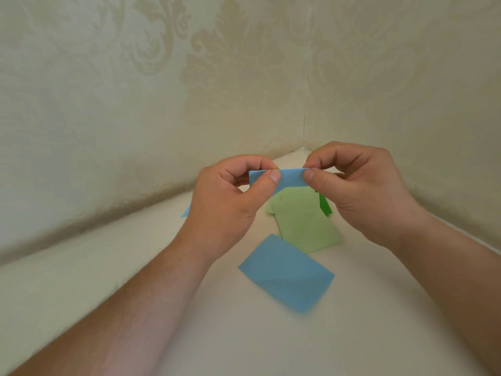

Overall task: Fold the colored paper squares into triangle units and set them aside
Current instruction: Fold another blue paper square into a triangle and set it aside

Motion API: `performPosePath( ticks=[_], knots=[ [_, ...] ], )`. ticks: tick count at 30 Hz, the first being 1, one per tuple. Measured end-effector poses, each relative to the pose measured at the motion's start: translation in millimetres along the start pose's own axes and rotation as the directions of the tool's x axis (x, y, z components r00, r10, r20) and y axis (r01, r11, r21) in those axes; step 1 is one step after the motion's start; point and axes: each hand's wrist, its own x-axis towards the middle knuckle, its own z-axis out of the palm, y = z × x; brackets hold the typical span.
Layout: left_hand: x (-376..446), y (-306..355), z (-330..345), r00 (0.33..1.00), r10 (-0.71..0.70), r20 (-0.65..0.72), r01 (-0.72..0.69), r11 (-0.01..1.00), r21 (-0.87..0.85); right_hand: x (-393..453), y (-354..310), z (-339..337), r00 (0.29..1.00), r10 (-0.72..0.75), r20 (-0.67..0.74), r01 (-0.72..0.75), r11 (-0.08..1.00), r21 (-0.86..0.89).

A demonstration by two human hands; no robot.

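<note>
A narrow folded strip of blue paper [290, 179] is held in the air above the table. My left hand [230, 202] pinches its left part between thumb and fingers. My right hand [360, 191] pinches its right end the same way. Below them on the white table [135, 280] lie light green paper sheets [303, 221], overlapping one another. A blue paper rectangle [284, 272] with a diagonal crease lies nearer to me. A dark green paper [324, 203] peeks out under my right hand.
A corner of another blue paper [186, 212] shows behind my left wrist. Cream patterned walls [162, 90] close in the table at the back and right, meeting in a corner behind my hands.
</note>
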Motion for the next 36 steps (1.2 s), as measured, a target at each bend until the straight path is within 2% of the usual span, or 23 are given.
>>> performPosePath(
  ticks=[8, 12, 17, 22, 27, 32, 36],
  knots=[
    [-0.4, -1.6, 0.5, 0.999, -0.031, 0.010, 0.031, 0.999, -0.023, 1.9, -0.2, -1.0, 1.000, 0.026, -0.012, -0.026, 0.999, 0.042],
    [-0.1, -2.8, 0.7, 0.999, -0.034, 0.026, 0.036, 0.998, -0.050, -0.6, 0.4, -1.3, 0.998, 0.040, 0.042, -0.039, 0.999, -0.032],
    [-2.3, -6.5, 3.1, 0.994, -0.041, 0.097, 0.045, 0.998, -0.042, -2.3, 1.5, 1.2, 0.999, -0.024, 0.049, 0.026, 0.999, -0.035],
    [0.1, -8.6, 0.5, 0.999, -0.019, 0.027, 0.019, 1.000, -0.010, -1.8, -0.1, 3.0, 0.998, -0.069, 0.012, 0.069, 0.998, -0.007],
    [1.1, -6.2, -0.1, 0.999, -0.006, 0.040, 0.005, 1.000, 0.029, -1.0, 0.7, 3.9, 0.998, -0.070, -0.003, 0.070, 0.998, 0.004],
    [3.5, -8.5, -1.2, 0.999, -0.037, -0.026, 0.036, 0.998, -0.052, -0.3, -1.5, 3.2, 0.998, -0.064, -0.017, 0.065, 0.997, 0.036],
    [4.0, -5.7, -0.8, 0.998, -0.050, -0.024, 0.048, 0.996, -0.079, 0.0, -2.6, 3.4, 0.997, -0.066, -0.027, 0.067, 0.996, 0.051]
  ],
)
